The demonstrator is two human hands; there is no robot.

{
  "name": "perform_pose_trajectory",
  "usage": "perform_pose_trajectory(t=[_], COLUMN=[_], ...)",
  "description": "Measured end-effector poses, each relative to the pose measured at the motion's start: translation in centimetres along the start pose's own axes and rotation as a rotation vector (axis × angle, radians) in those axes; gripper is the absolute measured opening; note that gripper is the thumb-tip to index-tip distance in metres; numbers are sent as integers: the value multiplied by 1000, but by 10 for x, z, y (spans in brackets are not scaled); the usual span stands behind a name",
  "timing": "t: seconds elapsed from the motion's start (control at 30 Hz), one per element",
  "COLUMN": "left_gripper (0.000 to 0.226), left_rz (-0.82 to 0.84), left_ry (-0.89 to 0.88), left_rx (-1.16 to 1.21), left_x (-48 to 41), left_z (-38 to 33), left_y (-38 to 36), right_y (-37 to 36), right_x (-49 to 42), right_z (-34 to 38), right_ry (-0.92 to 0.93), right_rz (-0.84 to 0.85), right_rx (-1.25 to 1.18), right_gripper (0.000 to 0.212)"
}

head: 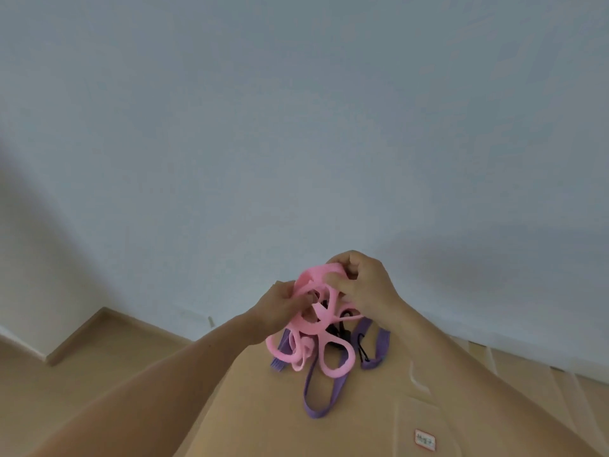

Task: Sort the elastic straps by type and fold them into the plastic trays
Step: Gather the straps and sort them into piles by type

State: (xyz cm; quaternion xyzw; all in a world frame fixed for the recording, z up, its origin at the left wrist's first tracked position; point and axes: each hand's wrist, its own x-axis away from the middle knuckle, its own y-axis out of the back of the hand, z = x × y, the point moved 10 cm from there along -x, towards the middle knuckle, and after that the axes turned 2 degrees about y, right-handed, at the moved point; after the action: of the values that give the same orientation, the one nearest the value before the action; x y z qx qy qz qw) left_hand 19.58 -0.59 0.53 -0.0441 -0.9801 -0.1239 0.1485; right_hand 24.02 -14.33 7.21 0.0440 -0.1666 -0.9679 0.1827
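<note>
Your left hand [278, 306] and right hand [364, 285] each curl their fingers round the tangled pink strap [309, 278], held above the cardboard box [257, 420]; the purple strap [309, 387] hangs beneath it.

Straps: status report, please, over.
Left hand and right hand both grip pink strap. Purple strap and black clips tangled in it, dangling. No trays in view.

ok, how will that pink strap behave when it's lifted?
Likely floppy: the pink strap hangs in loose, drooping loops. Apt to snag: its loops overlap the purple strap and black clips, which may drag along.
</note>
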Motion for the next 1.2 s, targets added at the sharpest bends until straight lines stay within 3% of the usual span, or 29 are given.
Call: perform_pose_trajectory(t=[0.1, 0.2, 0.37, 0.5, 0.57, 0.63, 0.73, 0.87, 1.07, 1.2], left_gripper=[11, 15, 18, 13, 13, 16, 19, 18, 17, 16], left_rz=[-132, -209, -288, -304, -305, -300, -296, -292, -288, -183], left_ry=[19, 71, 204, 307, 331, 325, 291, 206, 92, 6], left_rx=[109, 110, -23, -12, -10, -3, 27, 28, 74, 82], left_x=[1, 3, 21, 32, 37, 39, 40, 39, 35, 31], left_z=[4, 14, 48, 77, 84, 84, 72, 41, -5, -39], left_y=[20, 39, 55, 57, 57, 56, 57, 60, 58, 31], right_y=[-7, -18, -73, -91, -96, -98, -86, -51, 17, 59], right_x=[3, 6, 14, 9, 8, 11, 13, 22, 48, 73], right_z=[-26, -81, -156, -172, -172, -163, -132, -60, 36, 74], right_ry=[-70, -167, -223, -198, -151, -134, -148, -50, 15, 84], right_rz=[-23, -25, 254, 254, 262, 280, 236, 123, -70, -236], right_rx=[-30, 270, 691, 673, 758, 789, 589, 437, -24, -231], right_gripper=[18, 21, 45, 59, 54, 34, 9, 23, 9, 24])
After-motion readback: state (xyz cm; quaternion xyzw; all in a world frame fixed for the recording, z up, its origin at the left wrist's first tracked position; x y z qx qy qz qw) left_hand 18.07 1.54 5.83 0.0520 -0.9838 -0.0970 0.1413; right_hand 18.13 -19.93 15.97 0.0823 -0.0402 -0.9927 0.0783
